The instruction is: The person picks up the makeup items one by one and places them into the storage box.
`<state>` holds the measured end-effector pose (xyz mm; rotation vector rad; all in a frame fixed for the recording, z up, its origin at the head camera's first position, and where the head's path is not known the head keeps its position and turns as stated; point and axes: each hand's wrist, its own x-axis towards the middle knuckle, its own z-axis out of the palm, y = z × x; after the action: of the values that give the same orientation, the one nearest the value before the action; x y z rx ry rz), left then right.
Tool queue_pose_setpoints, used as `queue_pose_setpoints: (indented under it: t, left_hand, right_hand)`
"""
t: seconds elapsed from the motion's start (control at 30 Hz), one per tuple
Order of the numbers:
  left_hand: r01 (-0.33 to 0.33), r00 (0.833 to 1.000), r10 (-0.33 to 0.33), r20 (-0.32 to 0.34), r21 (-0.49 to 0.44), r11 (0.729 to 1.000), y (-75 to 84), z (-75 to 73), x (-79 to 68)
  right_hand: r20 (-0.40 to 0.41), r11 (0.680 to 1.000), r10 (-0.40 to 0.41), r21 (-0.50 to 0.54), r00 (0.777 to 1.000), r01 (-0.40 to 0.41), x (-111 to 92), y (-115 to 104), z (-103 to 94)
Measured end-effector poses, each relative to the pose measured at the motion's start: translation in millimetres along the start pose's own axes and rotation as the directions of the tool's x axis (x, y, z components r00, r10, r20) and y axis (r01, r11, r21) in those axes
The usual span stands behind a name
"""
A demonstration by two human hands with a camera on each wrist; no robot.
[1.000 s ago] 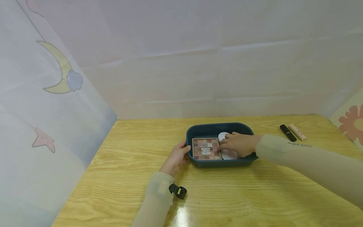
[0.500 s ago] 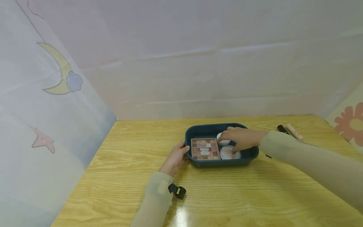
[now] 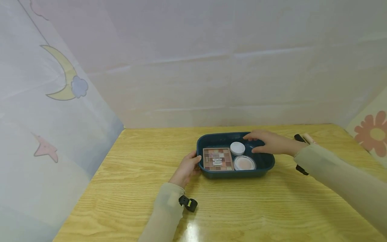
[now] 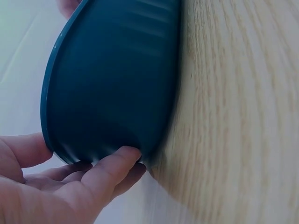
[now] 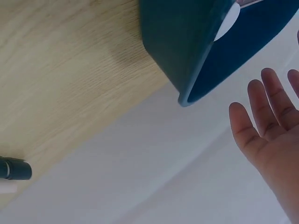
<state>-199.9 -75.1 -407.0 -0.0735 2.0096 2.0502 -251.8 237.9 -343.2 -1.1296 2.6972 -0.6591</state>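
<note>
A dark teal plastic basin (image 3: 225,174) stands on the wooden table. My left hand (image 3: 185,169) grips its left end, the thumb over the rim and the fingers against the outer wall, as the left wrist view confirms. Inside lie an eyeshadow palette (image 3: 218,159) at the left, a small white round case (image 3: 237,148) behind, and a clear-lidded round powder compact (image 3: 244,163) in front. Above the basin's right part hovers my right hand (image 3: 274,142), with fingers spread and nothing held. From the right wrist, its fingers (image 5: 261,112) appear apart from the rim.
To the right of the basin, a black lipstick-like tube (image 3: 299,138) and a cream tube (image 3: 309,138) lie side by side, partly hidden behind my right forearm. A pale printed cloth (image 3: 181,90) hangs behind the table (image 3: 145,151).
My right hand has let go of the round compacts, lifted and moved right, leaving both in full view. The left hand keeps its hold on the basin.
</note>
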Motion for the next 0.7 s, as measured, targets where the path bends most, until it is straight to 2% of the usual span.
queue_pose_setpoints:
  t: [0.37, 0.7]
  left_hand:
    - [0.004, 1.0, -0.004, -0.005, -0.011, 1.0, 0.2, -0.2, -1.2]
    - [0.001, 1.0, -0.001, 0.011, -0.026, 1.0, -1.5, 0.1, -0.2]
  right_hand:
    - [-0.116, 0.999, 0.045, 0.03, 0.992, -0.042, -19, 10, -0.6]
    - [-0.241, 0.995, 0.092, -0.003, 0.966, -0.095, -39, 16, 0.7]
